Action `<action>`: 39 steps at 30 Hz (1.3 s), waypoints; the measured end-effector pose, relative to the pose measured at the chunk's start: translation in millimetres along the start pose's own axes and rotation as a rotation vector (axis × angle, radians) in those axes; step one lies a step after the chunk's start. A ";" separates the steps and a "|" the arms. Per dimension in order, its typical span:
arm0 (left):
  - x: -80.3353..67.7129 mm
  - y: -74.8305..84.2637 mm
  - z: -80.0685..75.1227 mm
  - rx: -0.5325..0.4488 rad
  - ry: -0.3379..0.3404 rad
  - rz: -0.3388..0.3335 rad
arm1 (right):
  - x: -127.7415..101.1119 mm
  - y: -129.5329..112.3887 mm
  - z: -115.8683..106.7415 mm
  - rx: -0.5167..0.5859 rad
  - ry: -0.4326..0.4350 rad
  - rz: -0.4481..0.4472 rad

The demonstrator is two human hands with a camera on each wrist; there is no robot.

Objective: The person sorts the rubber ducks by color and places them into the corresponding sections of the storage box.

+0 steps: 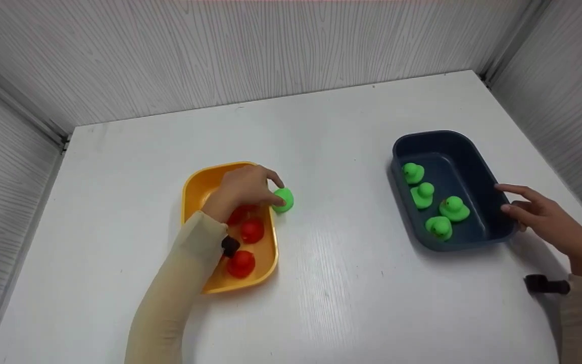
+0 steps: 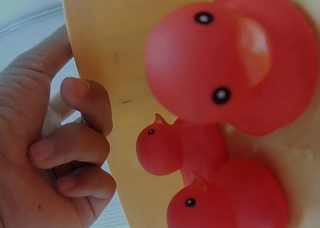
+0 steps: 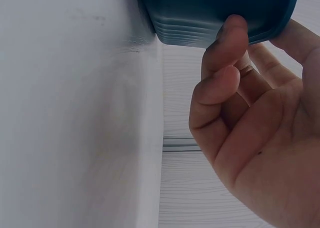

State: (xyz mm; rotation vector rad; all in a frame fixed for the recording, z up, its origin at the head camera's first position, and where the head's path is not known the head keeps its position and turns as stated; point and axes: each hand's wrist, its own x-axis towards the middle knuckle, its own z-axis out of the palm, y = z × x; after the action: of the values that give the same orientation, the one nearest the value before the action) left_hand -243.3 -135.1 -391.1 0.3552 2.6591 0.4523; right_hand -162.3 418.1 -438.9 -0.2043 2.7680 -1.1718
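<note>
- The yellow tray (image 1: 190, 189) sits on the left of the white counter (image 1: 331, 283). It holds red ducks (image 1: 241, 263); the head view shows two clearly and part of a third under the wrist.
- The left hand (image 1: 243, 188) reaches across the tray's far right corner, fingers curled round a green duck (image 1: 284, 199), which it pinches just outside the tray's right rim, low over the counter.
- By my reading, the step in hand is sorting by colour: the green duck is out of the yellow tray and is on its way elsewhere.
- The next move likely calls for carrying it rightward, across the bare middle of the counter, to the blue tray (image 1: 475, 162), and letting go above a free spot there.
- The blue tray holds four green ducks (image 1: 453, 208) in its near half; its far half is bare.
- The right hand (image 1: 538, 215) rests against the blue tray's right wall, fingers loosely extended and touching it, gripping nothing that I can see; it seems to steady the tray.
- The left wrist view shows three red ducks (image 2: 230, 67) close up on the yellow floor and the curled fingers (image 2: 85, 153), but not the green duck itself.
- The right wrist view shows the tray's outer wall (image 3: 215, 12) from below with a fingertip (image 3: 231, 32) on it, contact that the head view only suggests.
</note>
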 end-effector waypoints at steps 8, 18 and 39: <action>3.5 2.2 2.7 0.015 -0.006 -0.027 | -0.3 -0.6 -1.3 -0.011 -0.005 0.027; 5.7 3.0 7.2 0.005 0.007 -0.025 | 0.8 -1.5 -0.8 0.022 -0.016 0.025; -8.4 6.4 -19.0 -0.082 0.067 0.046 | -0.5 -4.3 -0.4 0.017 -0.025 0.005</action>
State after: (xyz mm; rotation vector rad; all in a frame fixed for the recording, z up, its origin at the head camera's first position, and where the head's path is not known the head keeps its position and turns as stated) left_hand -243.2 -136.7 -369.4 0.3835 2.6915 0.5955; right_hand -161.6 415.5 -435.5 -0.2085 2.7343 -1.1821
